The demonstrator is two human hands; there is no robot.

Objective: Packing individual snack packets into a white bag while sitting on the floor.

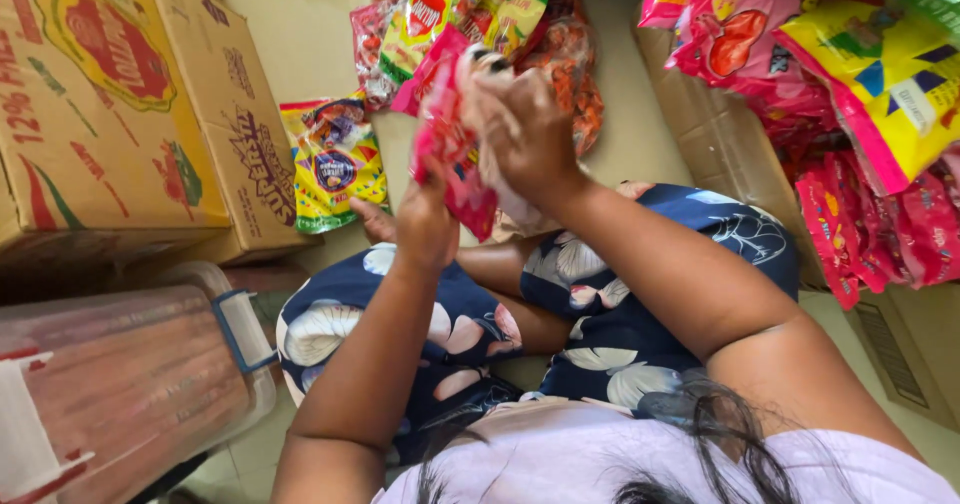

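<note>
— Pale floor tiles are seen all around, crowded with goods: a printed cardboard box at the left, a clear plastic bin with a blue latch at the lower left, and heaps of bright snack bags piled over flattened cardboard at the right. What is held?

— A red packet of crinkled, glossy film is held up in front of the person, above the crossed legs in dark floral cloth. White and dark print is seen near its upper end; the wording is too blurred to be made out.

— How are the hands placed?

— The left hand is closed around the packet's lower left edge. The right hand is curled over the upper right part, fingers bent against the film. It is gripped by both.

— And its direction?

— The long axis is set nearly upright, tilted slightly, with the upper end pointed away toward the pile of packets beyond and the lower end toward the lap.

— What lies nearby?

— A yellow sweet bag is laid flat on the floor just left of the left hand, beside the box.
</note>
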